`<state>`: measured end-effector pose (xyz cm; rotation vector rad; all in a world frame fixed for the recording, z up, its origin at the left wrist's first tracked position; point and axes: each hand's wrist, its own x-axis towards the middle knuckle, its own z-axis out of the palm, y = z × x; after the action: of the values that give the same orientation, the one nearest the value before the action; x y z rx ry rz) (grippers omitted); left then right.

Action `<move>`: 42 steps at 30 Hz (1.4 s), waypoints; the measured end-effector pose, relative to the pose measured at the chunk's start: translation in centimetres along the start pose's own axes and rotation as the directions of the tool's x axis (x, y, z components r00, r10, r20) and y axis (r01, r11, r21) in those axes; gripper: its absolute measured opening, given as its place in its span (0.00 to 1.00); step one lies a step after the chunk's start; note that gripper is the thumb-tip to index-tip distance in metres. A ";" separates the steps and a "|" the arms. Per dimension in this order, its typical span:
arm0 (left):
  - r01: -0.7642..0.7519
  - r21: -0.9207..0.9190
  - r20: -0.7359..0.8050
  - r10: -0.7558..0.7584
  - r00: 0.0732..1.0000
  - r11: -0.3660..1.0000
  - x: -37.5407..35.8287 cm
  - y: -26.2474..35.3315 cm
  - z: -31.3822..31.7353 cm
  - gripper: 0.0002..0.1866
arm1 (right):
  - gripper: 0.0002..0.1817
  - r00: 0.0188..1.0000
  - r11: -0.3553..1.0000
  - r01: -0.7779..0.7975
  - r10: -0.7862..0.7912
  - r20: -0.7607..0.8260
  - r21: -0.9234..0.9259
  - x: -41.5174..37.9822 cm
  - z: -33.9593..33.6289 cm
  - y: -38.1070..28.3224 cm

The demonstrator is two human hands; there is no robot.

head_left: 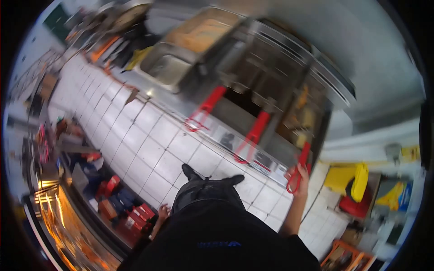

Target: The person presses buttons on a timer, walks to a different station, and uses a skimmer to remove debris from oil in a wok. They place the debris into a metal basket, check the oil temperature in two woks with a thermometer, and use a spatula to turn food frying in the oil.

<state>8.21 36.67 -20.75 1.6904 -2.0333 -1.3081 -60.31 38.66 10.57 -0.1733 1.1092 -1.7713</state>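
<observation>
Tiled floor: white, running from the far left to the near right, past the front edge of the fryer.
Held red handle: rightmost of three, at the fryer's near right corner, leading toward the right-hand bay, where pale yellow pieces lie; blur hides how it joins there.
Right hand: fingers closed round the near, looped end of that handle, away from the bay. This looks a sound grip; wrapping the whole loop should resist twisting better than a fingertip pinch.
Left hand: low by the left hip, fingers loosely curled and a little apart, nothing visible in it. Well back from the metal is probably its safest place.
Neighbouring handles: the left one and the middle one jut over the front edge; a sleeve or forearm could catch them, so a clear elbow matters.
Shoes: apart, toes toward the fryer; even weight would steady the arm.
Pace: slow, level motion likely limits splashing, if the bay holds hot liquid; its contents are too blurred to tell.
</observation>
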 end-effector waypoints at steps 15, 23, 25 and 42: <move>0.156 -0.660 0.174 -0.053 0.983 0.735 27.2 5.1 -11.6 0.14 | 0.10 0.904 0.239 -0.114 -0.379 -0.200 -0.964 -1.1 -5.8 -3.6; -0.252 -0.442 0.411 0.444 0.796 0.861 32.1 14.0 -8.1 0.13 | 0.16 0.514 0.076 0.035 -0.856 -0.048 -0.997 1.9 17.3 -1.6; -0.278 -0.515 0.503 0.549 0.668 0.811 32.9 10.9 -10.0 0.15 | 0.17 0.447 -0.100 0.386 -0.849 0.281 -0.917 6.3 24.3 2.1; -0.336 -0.873 -0.358 -0.932 -0.049 0.353 12.1 -32.8 -55.3 0.11 | 0.14 0.595 -0.044 0.803 0.125 0.794 -0.594 54.4 83.7 60.1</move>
<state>62.20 0.02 -15.94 1.6722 0.2499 -0.4604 -0.06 -59.76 -5.52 -2.1217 1.5782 -0.6954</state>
